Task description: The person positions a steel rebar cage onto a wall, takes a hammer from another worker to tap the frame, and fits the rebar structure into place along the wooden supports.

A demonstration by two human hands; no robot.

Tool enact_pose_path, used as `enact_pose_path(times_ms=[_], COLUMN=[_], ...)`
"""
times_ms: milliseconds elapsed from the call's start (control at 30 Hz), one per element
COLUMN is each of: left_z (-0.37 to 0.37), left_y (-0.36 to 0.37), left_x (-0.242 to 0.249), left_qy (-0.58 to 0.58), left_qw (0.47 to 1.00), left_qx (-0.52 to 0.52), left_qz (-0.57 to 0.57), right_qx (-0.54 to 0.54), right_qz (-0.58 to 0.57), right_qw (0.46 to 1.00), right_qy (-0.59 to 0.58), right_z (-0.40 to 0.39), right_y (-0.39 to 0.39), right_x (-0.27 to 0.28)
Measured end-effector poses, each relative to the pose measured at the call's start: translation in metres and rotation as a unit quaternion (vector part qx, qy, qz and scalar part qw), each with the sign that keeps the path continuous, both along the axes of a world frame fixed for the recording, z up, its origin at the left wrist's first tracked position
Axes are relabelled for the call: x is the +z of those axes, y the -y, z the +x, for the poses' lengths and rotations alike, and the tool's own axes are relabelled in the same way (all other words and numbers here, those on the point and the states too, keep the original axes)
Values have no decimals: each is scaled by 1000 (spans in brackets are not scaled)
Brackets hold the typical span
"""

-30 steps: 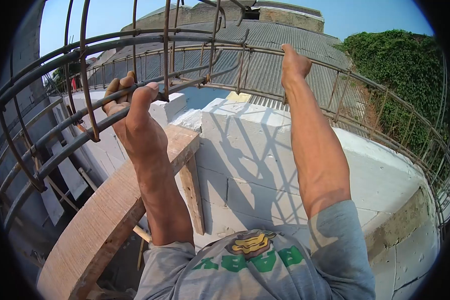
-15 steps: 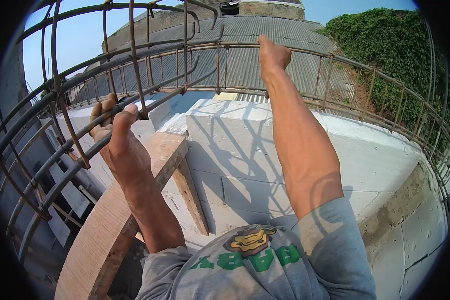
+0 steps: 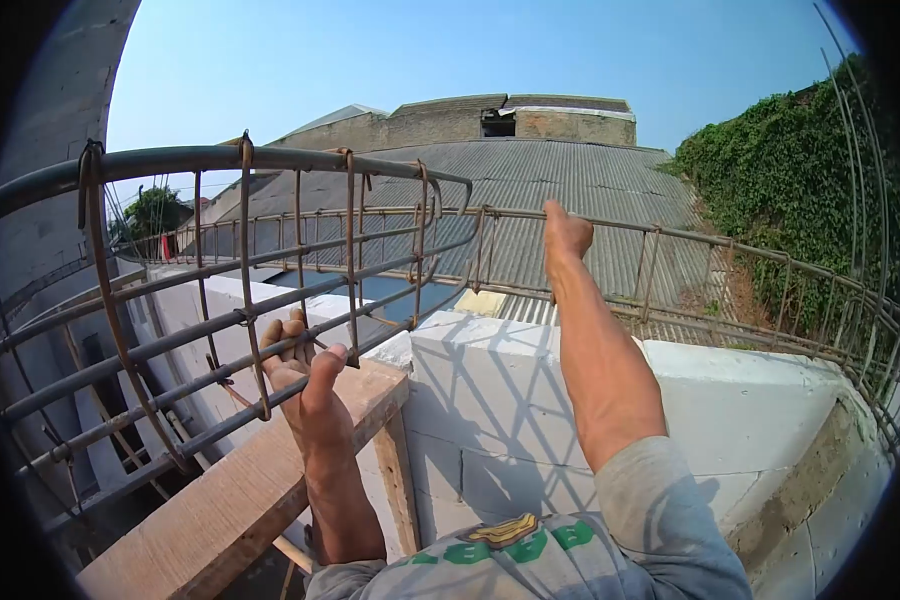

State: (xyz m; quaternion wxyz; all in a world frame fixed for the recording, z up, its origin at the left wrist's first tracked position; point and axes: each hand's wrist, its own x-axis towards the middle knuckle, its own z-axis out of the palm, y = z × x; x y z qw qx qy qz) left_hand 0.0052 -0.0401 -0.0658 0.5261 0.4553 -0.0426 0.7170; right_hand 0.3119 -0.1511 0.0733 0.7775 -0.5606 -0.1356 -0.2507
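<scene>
Corrugated roofing (image 3: 530,175) rises beyond a white block wall (image 3: 750,400). At the wall's left, a steel cage (image 3: 244,317) extends above a wooden plank (image 3: 240,490), its lower bars in the loosely curled left hand (image 3: 317,402), thumb raised. The right hand (image 3: 567,238) clenches a thinner cage (image 3: 732,244) along the wall's top edge; most fingers are hidden. Dark corners obscure both cages' outer ends.

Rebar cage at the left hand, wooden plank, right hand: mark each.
Rebar cage (image 3: 245,317): head view, on a tied bar crossing.
Wooden plank (image 3: 235,497): head view, on its broad upper face.
Right hand (image 3: 568,237): head view, on the hand's middle.
</scene>
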Motion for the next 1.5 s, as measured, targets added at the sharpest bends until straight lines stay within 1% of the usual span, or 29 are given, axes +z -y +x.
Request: enact_pose_path(times_ms=[33,67,133,167,367,467,567,667,800,867,900,1000,1033,1067,1100,1133,1167,1200,1267,1367,1433,1467,1500], left_z=[0,-3,-5,-2,-7,-7,-9,-8,-10,-11,-12,-12,-9,-9,-10,-12,-10,-11,-12,-11,-6,-7,-8], left_y=[1,4,7,5,3,5,6,4,2,2,3,5,6,7,10,12,5,2,4,7,3,4,6], left_x=[-2,-1,4,6,2,3,3,5,1,2,3,4,4,2,4,4,3,-1,-2,-3,7,6,5], left_qy=[3,-18,-35,-16,-43,-40,-56,-68,-53,-53,-65,-77,-64,-61,-59,-81,-77,-78,-83,-80,-71,-83,-96], left_qw=[1000,1000,999,1000,999,999,998,998,998,998,998,997,998,998,998,996,997,997,996,996,997,996,994], left_qx=[-2,10,1,-4,-8,-3,-3,3,-11,-3,-3,1,1,3,-24,-21,0,13,2,21,36,42,48], left_qz=[0,-6,-19,-8,-5,11,7,7,29,18,7,15,19,16,-20,-43,-19,9,7,13,-4,-11,-18], right_qx=[5,7,9,9,14,-5,-2,49,8,50,67,30,-12,4,24,57,80,68,20,39,85,104,99], right_qz=[-20,-42,-30,-27,5,17,22,21,29,38,41,23,34,28,12,8,29,23,8,52,57,54,46], right_qw=[999,997,997,998,998,998,998,996,999,997,994,997,999,998,995,993,995,996,999,998,995,993,993], right_qy=[-32,-67,-64,-61,-64,-55,-55,-76,-21,-45,-76,-62,-36,-56,-92,-107,-52,-47,-44,-4,-6,-35,-32], right_z=[0,4,17,19,3,5,8,1,7,5,5,11,9,10,1,-3,20,21,18,14,1,-3,-4], right_y=[1,-2,-6,-7,-5,-7,-8,-5,-9,-7,-5,-6,-8,-4,1,-4,-8,-15,-8,-8,-6,0,1], right_x=[-9,-20,-22,-16,-17,-18,-17,-12,-15,-6,-15,-19,-21,-22,-26,-20,-21,-20,-15,-31,-18,-32,-38])
